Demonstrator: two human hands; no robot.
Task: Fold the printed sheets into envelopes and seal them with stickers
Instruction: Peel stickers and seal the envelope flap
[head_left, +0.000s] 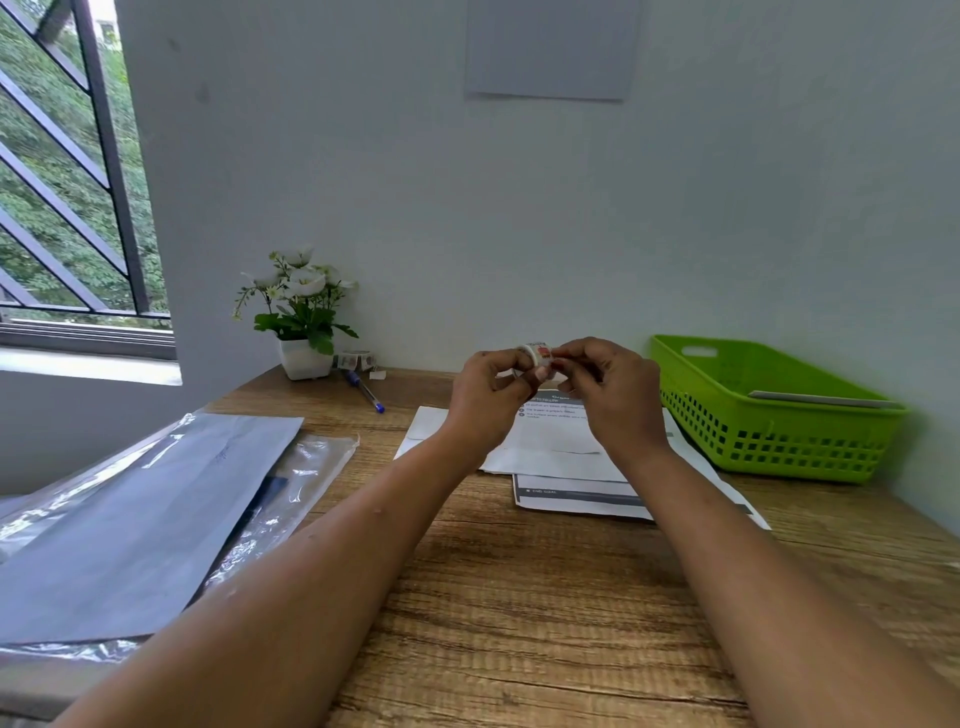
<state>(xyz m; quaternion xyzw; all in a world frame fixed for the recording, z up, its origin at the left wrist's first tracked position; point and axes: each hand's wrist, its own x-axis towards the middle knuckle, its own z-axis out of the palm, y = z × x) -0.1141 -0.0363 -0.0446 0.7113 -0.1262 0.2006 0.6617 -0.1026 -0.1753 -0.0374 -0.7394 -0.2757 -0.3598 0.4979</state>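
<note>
A small roll of stickers (535, 354) is held up above the desk between both hands. My left hand (485, 397) grips the roll from the left. My right hand (613, 389) pinches at its right edge, where a red-printed sticker shows. Below the hands lie the printed sheets (566, 467) on the wooden desk (519, 597); the top one looks folded, and a sheet with a dark band sticks out beneath it. Parts of the sheets are hidden by my hands and forearms.
A green plastic basket (774, 410) with a flat white piece inside stands at the right by the wall. A pile of grey sheets in clear plastic sleeves (140, 519) covers the left. A potted white flower (301, 317), loose stickers (356, 359) and a blue pen (366, 392) sit at the back.
</note>
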